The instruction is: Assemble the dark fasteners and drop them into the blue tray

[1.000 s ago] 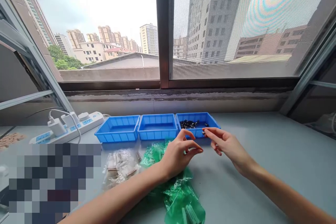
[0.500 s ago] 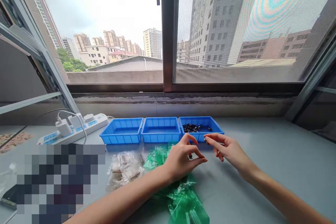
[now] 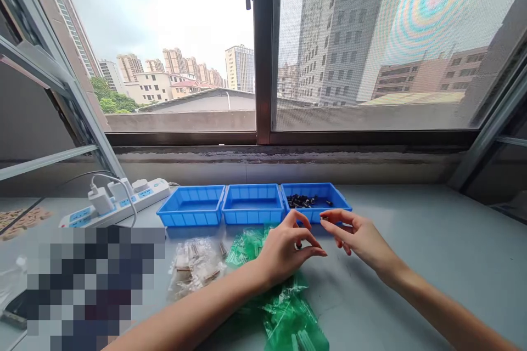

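My left hand (image 3: 284, 249) is closed over the green bags, thumb and a fingertip brought together. A small black part (image 3: 298, 246) shows inside its curled fingers; whether the fingertips also pinch something is too small to tell. Close beside it, my right hand (image 3: 362, 236) pinches a small dark piece (image 3: 324, 218) between thumb and index finger, at the front of the right blue bin (image 3: 317, 187). Several small black parts (image 3: 302, 201) lie in that bin. Green plastic bags (image 3: 294, 321) with clear slender pieces lie beneath and in front of my left hand.
The middle blue bin (image 3: 253, 216) and the left blue bin (image 3: 189, 218) stand in line with the right one. Clear bags with metallic-looking pieces (image 3: 193, 266) lie left of the green bags. A white power strip (image 3: 154, 191) with plugs stands at the left, before the window frame (image 3: 263, 66).
Both hands stay nearly in place. The right fingertips have shifted slightly, and less of the small piece between them shows now.
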A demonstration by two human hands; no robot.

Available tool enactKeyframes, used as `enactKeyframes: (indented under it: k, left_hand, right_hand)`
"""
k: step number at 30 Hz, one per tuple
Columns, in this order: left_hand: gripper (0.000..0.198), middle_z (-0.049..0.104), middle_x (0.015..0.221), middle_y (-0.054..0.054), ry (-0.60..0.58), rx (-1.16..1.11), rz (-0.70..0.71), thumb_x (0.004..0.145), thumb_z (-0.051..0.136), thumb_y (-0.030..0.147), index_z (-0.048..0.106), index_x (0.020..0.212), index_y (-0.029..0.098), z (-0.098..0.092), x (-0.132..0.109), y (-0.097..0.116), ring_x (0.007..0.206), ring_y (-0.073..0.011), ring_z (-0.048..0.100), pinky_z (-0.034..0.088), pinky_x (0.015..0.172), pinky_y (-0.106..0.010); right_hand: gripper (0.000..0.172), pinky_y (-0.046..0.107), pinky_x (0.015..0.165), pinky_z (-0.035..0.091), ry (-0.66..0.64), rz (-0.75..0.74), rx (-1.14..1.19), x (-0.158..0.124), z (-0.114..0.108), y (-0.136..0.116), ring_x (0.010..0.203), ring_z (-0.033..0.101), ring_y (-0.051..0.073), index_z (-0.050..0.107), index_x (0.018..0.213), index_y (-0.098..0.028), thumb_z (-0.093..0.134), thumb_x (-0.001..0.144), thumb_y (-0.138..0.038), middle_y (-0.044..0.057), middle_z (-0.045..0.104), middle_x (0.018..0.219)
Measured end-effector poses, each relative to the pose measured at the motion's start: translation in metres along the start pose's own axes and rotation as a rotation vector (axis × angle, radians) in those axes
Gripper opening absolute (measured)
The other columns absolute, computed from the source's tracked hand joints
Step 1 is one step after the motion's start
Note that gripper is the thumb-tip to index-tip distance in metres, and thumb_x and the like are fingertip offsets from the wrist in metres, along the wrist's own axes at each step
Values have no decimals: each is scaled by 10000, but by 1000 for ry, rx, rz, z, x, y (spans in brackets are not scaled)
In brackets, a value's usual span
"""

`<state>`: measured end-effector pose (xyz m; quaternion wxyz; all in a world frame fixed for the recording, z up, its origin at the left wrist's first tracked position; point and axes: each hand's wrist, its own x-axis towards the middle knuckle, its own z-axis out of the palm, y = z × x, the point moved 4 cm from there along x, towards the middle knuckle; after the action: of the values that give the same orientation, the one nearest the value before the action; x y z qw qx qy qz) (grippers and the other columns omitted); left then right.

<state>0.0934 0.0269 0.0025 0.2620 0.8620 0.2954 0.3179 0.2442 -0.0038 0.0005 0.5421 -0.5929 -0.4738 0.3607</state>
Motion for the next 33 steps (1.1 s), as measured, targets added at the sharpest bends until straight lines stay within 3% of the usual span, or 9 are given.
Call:
enactKeyframes:
  k: [4,9,18,24,27,30,33]
  left_hand:
    - [53,559,966,-9,4,41,17,790,692,258,733,777,228,0,-1,-1,620,-62,524,457,633,-215]
    - [112,562,957,-22,6,55,39,843,628,262,734,862,234,0,-1,-1,637,-72,538,465,641,-215]
    - [132,567,987,-20,4,19,19,735,739,322,701,715,197,1,-1,-2,600,-59,509,449,582,-211]
    - [365,564,952,-38,1,16,10,918,460,338,686,678,182,-3,-2,3,664,-91,536,451,645,-236]
    - [397,555,947,-34,-3,4,-4,934,398,307,695,699,188,-5,-2,5,684,-100,545,444,655,-239]
    - [374,554,938,-29,-7,3,-8,924,411,290,687,694,186,-5,-1,6,673,-100,540,439,649,-237]
    - [330,559,937,-29,-6,17,-3,910,434,280,683,713,188,-5,-1,6,668,-99,533,443,655,-238]
  right_hand:
    - [371,236,374,382,17,-42,-22,-1,-1,2,445,466,103,721,823,-173,710,628,-489,31,650,674]
    - [387,251,381,412,-42,-15,-42,1,-3,5,459,500,116,731,840,-182,734,613,-495,42,672,732]
    - [450,253,355,448,-47,-4,-24,3,-3,5,449,515,115,720,834,-170,721,591,-550,49,665,751]
    - [470,272,386,481,70,-76,-45,2,-8,4,450,529,142,717,828,-159,714,619,-580,20,605,565]
    - [472,276,401,497,88,-120,-22,1,-9,-3,490,559,138,708,899,-170,726,624,-553,75,698,820]
    - [500,280,416,505,39,-158,12,-1,-8,-9,564,614,154,681,1039,-210,716,646,-517,97,662,1133]
    - [409,296,447,498,-13,-173,-126,-2,-6,-7,570,626,189,707,992,-213,667,699,-496,65,721,846]
